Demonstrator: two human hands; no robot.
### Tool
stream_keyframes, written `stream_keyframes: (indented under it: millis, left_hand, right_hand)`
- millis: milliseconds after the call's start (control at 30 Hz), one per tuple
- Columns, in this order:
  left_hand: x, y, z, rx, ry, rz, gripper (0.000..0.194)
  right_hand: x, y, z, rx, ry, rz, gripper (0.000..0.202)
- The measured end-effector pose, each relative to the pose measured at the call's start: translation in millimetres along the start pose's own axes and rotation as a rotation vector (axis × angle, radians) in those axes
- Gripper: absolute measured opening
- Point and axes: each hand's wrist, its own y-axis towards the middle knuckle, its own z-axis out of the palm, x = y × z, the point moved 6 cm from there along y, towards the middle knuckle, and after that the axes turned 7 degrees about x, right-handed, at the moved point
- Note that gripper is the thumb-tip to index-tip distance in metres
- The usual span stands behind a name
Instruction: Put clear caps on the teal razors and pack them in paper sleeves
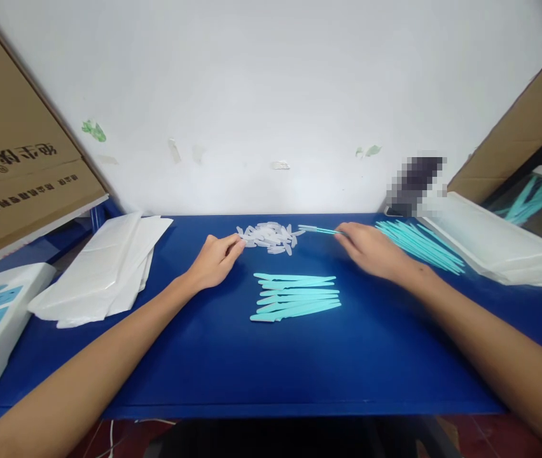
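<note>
My right hand (364, 245) is closed on the handle end of what looks like a pair of slim turquoise eyebrow razors (319, 229), their blade ends pointing left. Those ends reach the right side of a pile of small clear plastic blade caps (271, 235). At the pile's left edge, the thumb and fingers of my left hand (217, 257) are pinched together; whether a cap is between them cannot be made out. Closer to me, several eyebrow razors (299, 296) lie side by side, handles to the right. Another bunch of turquoise razors (418, 245) rests beyond my right hand.
White plastic bags (99, 267) lie at left, beside a white power strip (11, 324). A cardboard box (23, 140) leans at far left. On the right sit a clear plastic bag (495, 242) and a container of turquoise sticks (535, 197). A pixelated dark object (414, 184) stands against the wall.
</note>
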Motion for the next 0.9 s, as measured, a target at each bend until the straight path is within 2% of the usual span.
stream_keyframes:
  millis: [67,133,267,500,633,700,767,900]
  left_hand:
    - [0.6,-0.2,0.0,-0.009,0.024,-0.019,0.04]
    - [-1.2,-0.5,0.0,-0.022,0.045,-0.052,0.038]
    - [-2.3,-1.2,-1.6,-0.043,0.061,-0.134,0.033]
    - [7.8,2.4,-2.4,-0.036,0.21,-0.19,0.025]
    - [10.5,3.3,0.0,-0.026,0.234,-0.223,0.025]
    - [8.8,4.1,3.9,0.006,0.223,-0.192,0.026]
    - [2.4,5.4,9.8,0.052,0.186,-0.079,0.03]
    - [-14.5,5.9,20.1,0.103,0.116,0.168,0.039]
  right_hand:
    - [-17.4,-1.4,2.6,0.093,-0.104,0.111,0.037]
    - [-24.3,-4.4,4.9,0.188,-0.166,0.18,0.037]
    - [-12.6,-8.9,5.0,0.288,-0.281,0.164,0.036]
    - [11.2,-12.7,3.0,0.289,-0.329,0.007,0.029]
    - [14.4,-13.1,-3.8,0.188,-0.234,-0.002,0.035]
    - [20.4,-13.1,-8.0,0.106,-0.143,-0.031,0.035]
    - [30.1,-13.7,-9.7,0.058,-0.036,-0.072,0.034]
    - [55.4,-17.5,-4.0,0.11,0.095,-0.179,0.035]
